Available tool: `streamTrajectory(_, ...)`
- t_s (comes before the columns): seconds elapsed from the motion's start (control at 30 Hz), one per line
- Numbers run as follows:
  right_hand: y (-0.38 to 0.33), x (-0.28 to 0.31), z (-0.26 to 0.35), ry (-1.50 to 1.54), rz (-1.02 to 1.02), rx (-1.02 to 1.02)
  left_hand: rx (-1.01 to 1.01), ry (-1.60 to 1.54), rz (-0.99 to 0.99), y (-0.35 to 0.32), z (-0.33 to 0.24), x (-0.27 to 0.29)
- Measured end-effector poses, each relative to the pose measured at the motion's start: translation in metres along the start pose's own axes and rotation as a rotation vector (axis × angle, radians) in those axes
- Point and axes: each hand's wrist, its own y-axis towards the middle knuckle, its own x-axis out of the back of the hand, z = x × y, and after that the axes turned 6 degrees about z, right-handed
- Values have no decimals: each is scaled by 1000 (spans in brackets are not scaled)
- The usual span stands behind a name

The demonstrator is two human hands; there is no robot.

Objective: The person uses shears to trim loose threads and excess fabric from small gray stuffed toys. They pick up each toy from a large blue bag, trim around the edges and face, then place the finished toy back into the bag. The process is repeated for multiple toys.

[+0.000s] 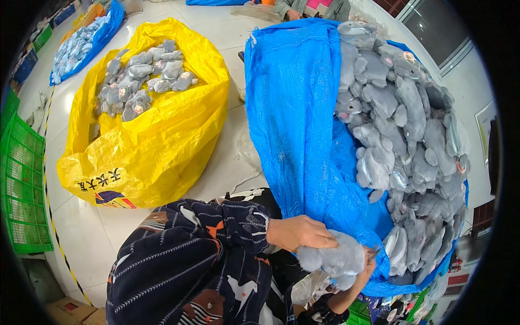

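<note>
A small, soft grey plush toy (345,259) is held at the near edge of a big blue woven-plastic sack (292,103). The left hand (304,233) is closed on its top, fingertips hidden; the right hand (368,266) touches its right end, largely behind it, so how far its fingers close cannot be told. The toy's face is hard to make out. Another person's patterned sleeve (338,10) is cut off above. Pale glossy floor tiles (78,233) carry a yellow plastic sack (157,157) of grey plush toys (127,86) and a green slatted crate (21,187).
</note>
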Motion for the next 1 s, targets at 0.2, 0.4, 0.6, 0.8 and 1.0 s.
streamTrajectory(0.2, -35, -79, 62, -1052, -89, 646, 188, 327, 175, 8, 4, 1)
streamTrajectory(0.4, 0, -88, 93, -695, -100, 900, 282, -221, -155, -21, 20, 104)
streamTrajectory(0.6, 28, 0, 61, -875, -508, 562, -275, -1290, -983, -55, -7, 193)
streamTrajectory(0.8, 51, 73, 9, -1253, -725, 61, 175, -1296, -582, -60, 34, 131)
streamTrajectory(1.0, 72, 100, 5, -1157, -726, 186, 608, -895, -489, -6, 11, 60)
